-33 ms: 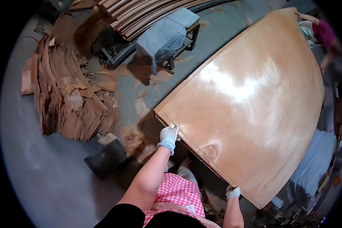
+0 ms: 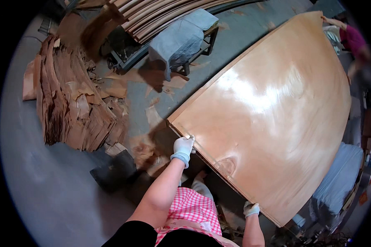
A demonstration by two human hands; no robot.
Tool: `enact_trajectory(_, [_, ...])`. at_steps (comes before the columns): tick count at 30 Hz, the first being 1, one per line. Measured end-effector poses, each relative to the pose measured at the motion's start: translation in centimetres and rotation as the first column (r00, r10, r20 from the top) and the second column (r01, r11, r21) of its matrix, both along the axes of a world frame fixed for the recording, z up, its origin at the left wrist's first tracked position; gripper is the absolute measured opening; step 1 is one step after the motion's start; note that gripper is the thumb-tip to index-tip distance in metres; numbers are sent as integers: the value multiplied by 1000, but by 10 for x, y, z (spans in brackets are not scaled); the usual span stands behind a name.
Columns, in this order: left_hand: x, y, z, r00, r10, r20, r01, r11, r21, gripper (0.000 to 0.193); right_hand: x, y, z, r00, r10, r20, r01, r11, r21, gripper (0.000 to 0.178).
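Note:
A wide, glossy sheet of wood veneer (image 2: 268, 119) with a dark knot near its close edge spreads across the right half of the view. Layered edges along its left side show that it lies over other sheets. My left hand (image 2: 183, 147), in a white glove, is closed on the near edge close to the left corner. Further right along that same edge, my right hand (image 2: 251, 209), also gloved, has its fingers closed on the veneer near the right corner. The fingertips under the edge are hidden.
Ragged veneer scraps (image 2: 76, 103) are heaped at left. Behind stand a rack of curved sheets (image 2: 165, 18) and a bench draped in grey cloth (image 2: 179, 39). Another person (image 2: 352, 39) has a hand at the veneer's far corner. A bluish plastic-covered stack (image 2: 342, 168) is at right.

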State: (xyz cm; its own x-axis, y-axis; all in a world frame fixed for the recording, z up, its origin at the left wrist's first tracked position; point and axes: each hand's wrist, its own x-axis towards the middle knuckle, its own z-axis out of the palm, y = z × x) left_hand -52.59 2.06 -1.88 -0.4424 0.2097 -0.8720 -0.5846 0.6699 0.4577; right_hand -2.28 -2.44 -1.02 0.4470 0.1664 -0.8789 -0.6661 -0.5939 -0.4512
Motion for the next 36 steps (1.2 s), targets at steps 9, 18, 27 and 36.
enact_trajectory(9, [-25, -21, 37, 769, -636, -67, 628, 770, -112, 63, -245, 97, 81, -372, 843, 388, -917, -398, -15, 29])
enact_trajectory(18, [-6, -58, 9, 924, -207, -323, 273, 946, 174, 43, -523, 221, 36, -709, -438, 553, -44, -755, -654, 40])
enact_trajectory(27, [-21, -46, 43, 819, -155, -553, 211, 977, 38, 48, -507, 218, 72, -622, -419, 661, -133, -776, -617, 21])
enact_trajectory(36, [-29, -22, 48, 800, -157, -579, 348, 908, 234, 39, -492, 220, 90, -613, -381, 692, -137, -812, -568, 26])
